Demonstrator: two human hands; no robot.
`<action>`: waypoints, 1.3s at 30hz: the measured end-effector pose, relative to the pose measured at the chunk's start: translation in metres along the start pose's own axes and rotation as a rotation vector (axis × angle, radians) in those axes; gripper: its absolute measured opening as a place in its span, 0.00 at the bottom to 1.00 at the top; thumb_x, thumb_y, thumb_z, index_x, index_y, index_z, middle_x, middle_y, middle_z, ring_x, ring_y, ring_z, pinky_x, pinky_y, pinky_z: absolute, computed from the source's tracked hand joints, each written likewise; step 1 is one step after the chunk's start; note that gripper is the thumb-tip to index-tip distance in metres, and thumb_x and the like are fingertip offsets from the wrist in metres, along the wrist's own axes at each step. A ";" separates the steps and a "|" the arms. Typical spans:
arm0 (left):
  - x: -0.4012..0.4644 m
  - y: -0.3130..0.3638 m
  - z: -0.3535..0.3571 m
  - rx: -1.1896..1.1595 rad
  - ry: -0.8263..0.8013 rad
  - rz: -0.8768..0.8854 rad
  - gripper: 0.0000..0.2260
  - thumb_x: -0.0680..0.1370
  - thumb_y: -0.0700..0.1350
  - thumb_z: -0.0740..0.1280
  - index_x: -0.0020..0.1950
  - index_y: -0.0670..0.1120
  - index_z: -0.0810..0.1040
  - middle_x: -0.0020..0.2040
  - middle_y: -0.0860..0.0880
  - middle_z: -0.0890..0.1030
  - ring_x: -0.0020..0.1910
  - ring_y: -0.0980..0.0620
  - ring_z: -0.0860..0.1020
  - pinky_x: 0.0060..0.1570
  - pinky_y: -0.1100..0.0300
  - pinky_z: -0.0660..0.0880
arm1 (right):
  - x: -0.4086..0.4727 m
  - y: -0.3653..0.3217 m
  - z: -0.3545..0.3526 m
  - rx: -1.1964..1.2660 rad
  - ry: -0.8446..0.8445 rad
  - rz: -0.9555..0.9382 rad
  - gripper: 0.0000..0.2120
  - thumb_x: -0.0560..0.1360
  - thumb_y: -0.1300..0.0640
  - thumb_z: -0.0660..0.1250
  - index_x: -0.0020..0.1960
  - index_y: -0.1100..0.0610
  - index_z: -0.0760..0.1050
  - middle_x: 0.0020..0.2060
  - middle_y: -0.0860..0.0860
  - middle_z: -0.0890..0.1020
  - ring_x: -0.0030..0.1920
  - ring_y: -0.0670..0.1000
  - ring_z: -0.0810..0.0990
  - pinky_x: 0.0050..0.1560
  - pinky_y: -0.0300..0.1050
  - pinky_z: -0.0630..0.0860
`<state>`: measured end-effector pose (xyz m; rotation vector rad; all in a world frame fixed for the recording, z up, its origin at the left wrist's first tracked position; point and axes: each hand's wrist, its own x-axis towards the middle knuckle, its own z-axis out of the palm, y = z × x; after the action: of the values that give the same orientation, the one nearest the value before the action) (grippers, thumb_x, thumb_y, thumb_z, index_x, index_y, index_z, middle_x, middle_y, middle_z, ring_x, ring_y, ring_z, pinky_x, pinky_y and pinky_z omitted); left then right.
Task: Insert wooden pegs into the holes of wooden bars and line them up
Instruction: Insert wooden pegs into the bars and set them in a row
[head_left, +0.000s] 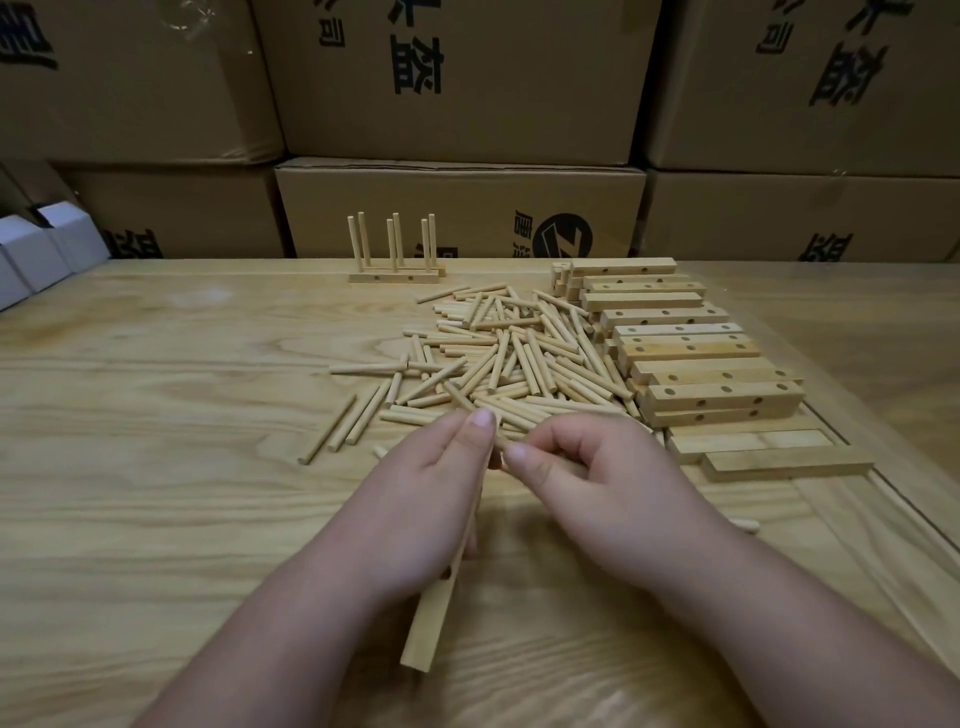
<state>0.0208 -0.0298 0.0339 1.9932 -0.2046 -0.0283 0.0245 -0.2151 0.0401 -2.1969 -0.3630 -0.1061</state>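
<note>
My left hand (431, 499) grips a wooden bar (428, 629) whose lower end sticks out below my palm, pointing toward me. My right hand (587, 488) pinches a wooden peg (501, 449) at the bar's upper end, right beside my left thumb. A loose pile of pegs (509, 358) lies just beyond both hands. To the right of it sits a stack of drilled bars (691, 353). At the back, two finished bars (395, 275) stand side by side, each with three upright pegs.
Everything lies on a pale wooden table (156, 467). Stacked cardboard boxes (457, 208) wall off the far side. Small white boxes (41, 249) sit at the far left edge. Flat bars (779, 457) lie at the right, and one stray peg (745, 525) lies near my right wrist.
</note>
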 end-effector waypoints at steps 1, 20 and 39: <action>-0.001 0.000 0.001 -0.008 -0.006 -0.038 0.21 0.81 0.67 0.52 0.45 0.57 0.78 0.28 0.48 0.79 0.28 0.55 0.79 0.30 0.60 0.71 | -0.002 0.000 -0.001 -0.146 0.005 -0.089 0.15 0.78 0.38 0.64 0.43 0.47 0.80 0.33 0.44 0.81 0.35 0.43 0.78 0.36 0.44 0.75; -0.003 0.003 -0.008 -0.068 -0.065 -0.035 0.23 0.74 0.75 0.55 0.50 0.60 0.79 0.33 0.49 0.83 0.29 0.54 0.80 0.29 0.62 0.74 | 0.003 -0.001 0.001 0.294 0.195 0.072 0.05 0.77 0.48 0.73 0.45 0.47 0.86 0.38 0.48 0.86 0.40 0.44 0.84 0.43 0.39 0.79; 0.012 -0.009 -0.010 -0.483 0.196 -0.215 0.22 0.85 0.58 0.53 0.47 0.54 0.85 0.30 0.43 0.79 0.24 0.48 0.75 0.24 0.59 0.70 | 0.009 0.028 -0.021 -0.478 0.159 -0.020 0.02 0.80 0.45 0.63 0.50 0.39 0.74 0.46 0.36 0.73 0.52 0.40 0.72 0.57 0.44 0.62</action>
<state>0.0349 -0.0195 0.0308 1.5158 0.1344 -0.0180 0.0428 -0.2456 0.0337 -2.6324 -0.2907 -0.4121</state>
